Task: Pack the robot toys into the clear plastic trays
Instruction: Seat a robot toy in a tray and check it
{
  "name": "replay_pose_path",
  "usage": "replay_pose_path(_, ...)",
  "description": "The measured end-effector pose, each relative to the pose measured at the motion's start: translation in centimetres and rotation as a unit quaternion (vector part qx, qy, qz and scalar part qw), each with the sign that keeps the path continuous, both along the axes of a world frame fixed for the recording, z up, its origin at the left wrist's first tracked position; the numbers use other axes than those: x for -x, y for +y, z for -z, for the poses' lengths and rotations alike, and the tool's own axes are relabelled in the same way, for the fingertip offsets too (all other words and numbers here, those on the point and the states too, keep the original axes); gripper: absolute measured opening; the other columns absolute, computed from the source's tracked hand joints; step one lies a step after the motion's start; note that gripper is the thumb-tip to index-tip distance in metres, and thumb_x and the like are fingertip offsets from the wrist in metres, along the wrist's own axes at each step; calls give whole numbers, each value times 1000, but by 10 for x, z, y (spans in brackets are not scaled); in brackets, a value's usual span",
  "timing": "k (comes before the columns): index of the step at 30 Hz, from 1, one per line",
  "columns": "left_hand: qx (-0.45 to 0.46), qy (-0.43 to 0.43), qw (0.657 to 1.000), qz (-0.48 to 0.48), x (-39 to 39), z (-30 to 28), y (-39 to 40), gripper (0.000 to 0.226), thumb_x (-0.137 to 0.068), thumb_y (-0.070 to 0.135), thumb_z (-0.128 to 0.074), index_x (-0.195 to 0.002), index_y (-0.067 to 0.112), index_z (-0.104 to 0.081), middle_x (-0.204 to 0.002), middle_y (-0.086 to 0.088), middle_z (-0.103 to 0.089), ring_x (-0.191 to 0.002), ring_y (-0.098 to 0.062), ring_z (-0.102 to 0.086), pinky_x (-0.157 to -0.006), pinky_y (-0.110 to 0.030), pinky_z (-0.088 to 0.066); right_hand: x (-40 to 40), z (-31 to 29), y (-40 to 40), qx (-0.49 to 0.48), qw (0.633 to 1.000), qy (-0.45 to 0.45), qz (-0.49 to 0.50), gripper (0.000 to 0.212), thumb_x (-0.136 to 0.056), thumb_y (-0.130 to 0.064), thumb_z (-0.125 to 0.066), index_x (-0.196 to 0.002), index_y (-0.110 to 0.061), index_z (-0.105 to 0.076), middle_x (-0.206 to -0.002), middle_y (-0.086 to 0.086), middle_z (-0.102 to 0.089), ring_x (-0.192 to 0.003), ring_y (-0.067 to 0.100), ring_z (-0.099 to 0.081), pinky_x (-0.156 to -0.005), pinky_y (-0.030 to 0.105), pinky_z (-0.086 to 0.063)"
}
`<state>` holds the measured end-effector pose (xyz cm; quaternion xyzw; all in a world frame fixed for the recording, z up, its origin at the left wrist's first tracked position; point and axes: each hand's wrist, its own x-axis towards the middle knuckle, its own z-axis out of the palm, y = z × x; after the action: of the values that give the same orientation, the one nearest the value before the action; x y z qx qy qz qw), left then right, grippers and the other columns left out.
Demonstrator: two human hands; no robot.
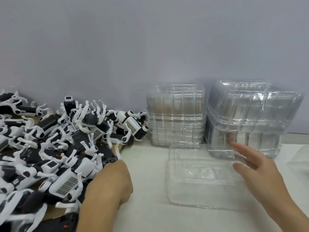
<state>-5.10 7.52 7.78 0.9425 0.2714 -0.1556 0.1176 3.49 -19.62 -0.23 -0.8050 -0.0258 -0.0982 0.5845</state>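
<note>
A large heap of black-and-white robot dog toys (55, 148) covers the left of the table. One clear plastic tray (200, 196) lies in the middle, with no toy in it. My left hand (112, 183) reaches into the edge of the heap, knuckles up; its fingertips are hidden among the toys, so I cannot tell whether they hold one. My right hand (257, 171) hovers over the tray's right side with straight, spread fingers and holds nothing.
Two stacks of clear trays stand against the grey wall, one (175, 114) behind the single tray and a taller, leaning one (250, 118) to its right. Another clear piece (301, 158) shows at the right edge. The toys lie on brown cardboard (53, 213).
</note>
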Motion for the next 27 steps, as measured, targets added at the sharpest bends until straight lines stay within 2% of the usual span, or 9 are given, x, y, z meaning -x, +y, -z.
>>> replay_pose_path(3,39,-77,996,-13,-4,1,3,28,-86,-2,-60,-80,22,-72,-103,-4,-70,-90,-18,-70,-86,-34,-57,0,-1,0,-7,1000,4,2,61,-84,6,-61,-114,-47,-64,-125,-20,-63,-117,6,-59,-89,23,-40)
replay_pose_path(5,90,-174,980,-25,-8,2,5,30,-86,0,-65,-72,24,-73,-85,-1,-75,-76,-12,-71,-73,-23,-57,0,-2,0,-12,1000,8,-5,62,-84,7,-60,-115,-46,-64,-128,-17,-62,-119,9,-58,-90,23,-41)
replay_pose_path(8,210,-341,916,-35,-14,-1,2,24,-87,2,-70,-75,23,-76,-68,7,-75,-58,-3,-69,-49,-7,-43,2,-5,1,-1,1000,4,-12,61,-85,6,-59,-117,-46,-62,-128,-20,-61,-120,9,-57,-90,24,-40)
replay_pose_path(12,314,-504,803,-47,-22,1,-3,25,-87,5,-72,-79,28,-77,-73,8,-76,-70,-8,-73,-66,-23,-52,3,-8,1,0,1000,-8,-17,55,-89,0,-59,-113,-49,-62,-126,-23,-60,-117,7,-57,-90,23,-40)
replay_pose_path(15,355,-588,724,-63,-25,5,-5,22,-90,10,-69,-84,29,-77,-79,6,-77,-77,-11,-75,-68,-22,-57,4,-13,0,-16,999,-32,3,43,-92,-8,-59,-108,-47,-66,-118,-27,-62,-113,3,-58,-81,16,-40)
replay_pose_path(19,394,-656,640,-70,-30,5,-15,23,-92,12,-67,-85,31,-78,-88,6,-78,-85,-13,-74,-77,-24,-58,6,-24,7,14,988,-118,95,33,-90,-8,-56,-99,-35,-73,-104,-17,-68,-102,8,-62,-89,30,-49)
replay_pose_path(21,406,-676,612,-67,-34,4,-23,25,-91,9,-68,-83,30,-79,-89,5,-77,-83,-15,-74,-80,-25,-58,11,-36,18,24,979,-176,99,30,-89,-5,-56,-93,-28,-75,-91,-18,-70,-87,7,-63,-81,30,-53)
replay_pose_path(24,410,-700,583,-34,-38,2,-38,26,-88,1,-69,-84,23,-80,-84,4,-77,-83,-16,-72,-84,-31,-58,23,-52,36,-21,982,-190,-1,29,-89,-4,-57,-90,-26,-76,-74,-12,-71,-67,11,-64,-60,23,-53)
replay_pose_path(27,403,-710,576,42,-39,-2,-60,28,-86,-8,-66,-87,17,-78,-88,6,-78,-87,-12,-73,-84,-27,-57,34,-61,53,-78,979,-96,-164,22,-89,-20,-66,-107,-32,-71,-86,-7,-74,-74,13,-69,-70,32,-58)
